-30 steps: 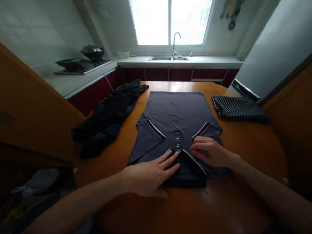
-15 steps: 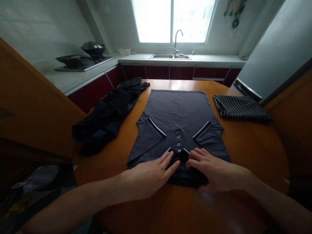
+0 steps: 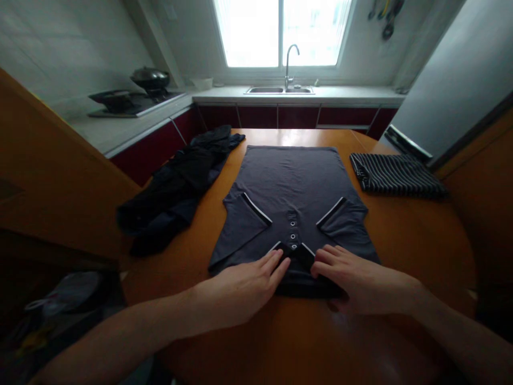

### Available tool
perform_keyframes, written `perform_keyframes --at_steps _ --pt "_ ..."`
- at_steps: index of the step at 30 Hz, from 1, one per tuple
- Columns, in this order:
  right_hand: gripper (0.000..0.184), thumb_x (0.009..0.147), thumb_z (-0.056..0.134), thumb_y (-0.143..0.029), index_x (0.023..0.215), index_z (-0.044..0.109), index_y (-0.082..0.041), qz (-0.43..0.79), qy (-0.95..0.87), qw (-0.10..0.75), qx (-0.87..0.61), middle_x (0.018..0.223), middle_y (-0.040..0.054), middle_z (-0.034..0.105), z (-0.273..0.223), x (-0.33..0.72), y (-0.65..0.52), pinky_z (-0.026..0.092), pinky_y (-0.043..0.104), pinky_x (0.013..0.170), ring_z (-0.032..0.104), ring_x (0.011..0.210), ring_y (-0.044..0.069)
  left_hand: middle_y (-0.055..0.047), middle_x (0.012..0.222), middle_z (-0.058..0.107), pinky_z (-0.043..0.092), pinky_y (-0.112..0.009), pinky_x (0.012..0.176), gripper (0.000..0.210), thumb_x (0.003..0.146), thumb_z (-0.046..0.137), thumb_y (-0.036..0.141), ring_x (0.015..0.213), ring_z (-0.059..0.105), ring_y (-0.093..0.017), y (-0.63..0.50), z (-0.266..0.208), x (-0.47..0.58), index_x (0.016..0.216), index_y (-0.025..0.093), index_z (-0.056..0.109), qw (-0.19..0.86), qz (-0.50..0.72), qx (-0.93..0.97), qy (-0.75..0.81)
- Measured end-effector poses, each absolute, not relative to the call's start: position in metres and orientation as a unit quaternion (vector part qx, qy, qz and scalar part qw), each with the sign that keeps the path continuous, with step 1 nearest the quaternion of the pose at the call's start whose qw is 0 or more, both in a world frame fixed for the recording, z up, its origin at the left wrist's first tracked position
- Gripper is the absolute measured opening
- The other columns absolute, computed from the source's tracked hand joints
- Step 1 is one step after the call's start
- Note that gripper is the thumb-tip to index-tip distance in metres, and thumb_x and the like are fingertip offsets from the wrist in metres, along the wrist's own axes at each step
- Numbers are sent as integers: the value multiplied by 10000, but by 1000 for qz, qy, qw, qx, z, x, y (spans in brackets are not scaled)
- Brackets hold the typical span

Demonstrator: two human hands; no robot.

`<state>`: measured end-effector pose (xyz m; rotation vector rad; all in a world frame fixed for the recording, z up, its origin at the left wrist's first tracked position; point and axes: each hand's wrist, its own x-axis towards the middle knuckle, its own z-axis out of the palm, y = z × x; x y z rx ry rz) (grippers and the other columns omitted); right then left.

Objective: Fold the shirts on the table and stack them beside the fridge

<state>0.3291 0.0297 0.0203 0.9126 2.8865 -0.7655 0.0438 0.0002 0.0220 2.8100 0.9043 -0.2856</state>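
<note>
A dark grey polo shirt (image 3: 294, 171) lies front up on the table, its collar toward me and both short sleeves folded inward. The sleeve cuffs and the black collar (image 3: 305, 256) have white edging. My left hand (image 3: 250, 286) rests on the collar's left flap with fingers stretched out and lying flat. At the right flap, my right hand (image 3: 352, 275) has curled fingers on the collar, with its thumb lower down by the neck edge. The small round buttons of the placket show between the two hands.
Dark crumpled clothes (image 3: 180, 182) lie along the left side of the wooden table (image 3: 420, 240). A folded black-and-white striped garment (image 3: 396, 174) is at the right. Beyond stand a counter with a sink (image 3: 266, 90), a stove with a pan (image 3: 114, 100) and a lidded wok (image 3: 150, 77).
My right hand has shifted slightly to the right along the collar, and more of the right flap shows. My left fingers have drawn closer together and slightly left.
</note>
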Motion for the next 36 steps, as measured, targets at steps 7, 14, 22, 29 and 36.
perform_keyframes --at_steps 7,14,22,29,36 --pt "184 755 614 -88 882 585 -219 -259 922 -9 289 958 28 627 31 331 32 397 338 876 558 940 205 -207 1646 221 341 -343 1186 873 819 592 128 1521 233 -292 6 35 39 1593 77 191 145 -102 939 296" --pt "138 846 548 -82 837 593 -213 -258 921 -32 292 856 20 655 27 334 40 397 302 809 601 856 179 -149 1592 393 378 -314 1139 738 880 565 117 1449 410 -239 15 38 34 1562 145 283 164 -91 930 316" --pt "141 939 498 -153 921 617 -225 -242 915 -37 321 840 28 668 23 340 44 396 286 724 615 798 178 -138 1512 467 441 -342 1057 784 805 777 317 1313 528 -300 14 41 31 1490 189 417 138 -87 934 318" --pt "163 896 505 -105 955 606 -218 -242 913 -49 326 868 30 663 21 339 49 409 282 718 606 789 178 -113 1144 664 485 -325 925 297 916 571 133 1060 637 -251 21 37 41 1209 136 623 75 -92 942 313" --pt "270 916 667 -346 1149 638 -211 -255 917 -47 304 1087 73 657 16 335 50 461 319 859 618 968 220 -43 902 699 486 -263 813 147 922 570 148 880 681 -197 45 38 31 879 199 701 175 -37 923 342"
